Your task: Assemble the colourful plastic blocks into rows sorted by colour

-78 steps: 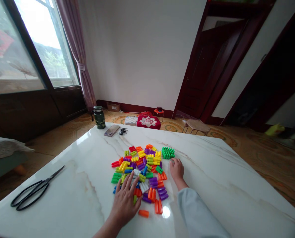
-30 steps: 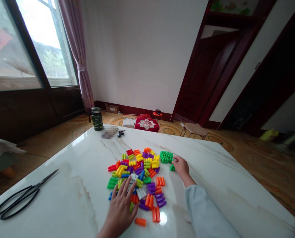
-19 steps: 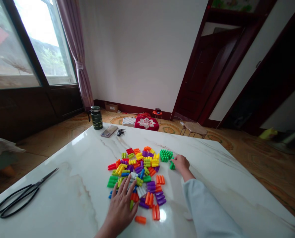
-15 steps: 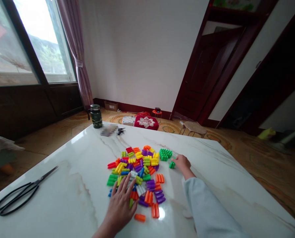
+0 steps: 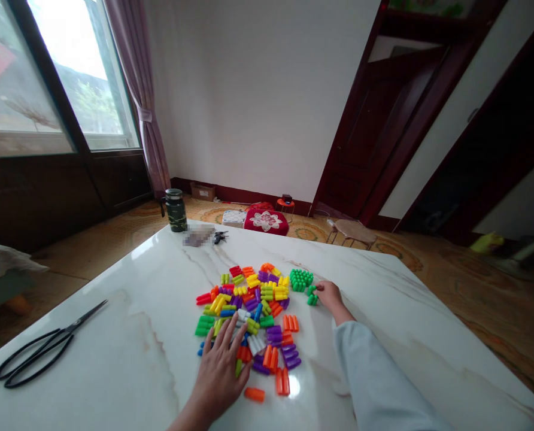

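Observation:
A loose heap of plastic building blocks [image 5: 273, 291] in many colours lies on the white marble-patterned table [image 5: 127, 359]. Over the near-left side of this heap rests my left hand [image 5: 222, 364], palm down with fingers stretched out and apart, touching blocks but gripping none. To the right, my right hand [image 5: 330, 294] pinches a small green block [image 5: 311, 290] between thumb and fingertips, partly hidden by them. Several green blocks stand upright in a tight group [image 5: 302, 279] just left of and beyond that hand. An orange block [image 5: 254, 394] lies apart near my left wrist.
Black-handled scissors [image 5: 46, 347] lie at the table's left. At the far left corner stand a dark green flask [image 5: 176, 211], a blurred-out item [image 5: 199, 235] and a small black tool [image 5: 221, 237]. A round stool [image 5: 353, 231] stands beyond the table.
The green block at my right fingertips shows a little more plainly now beside the upright group. My left hand stays on the heap. The whole view has shifted slightly.

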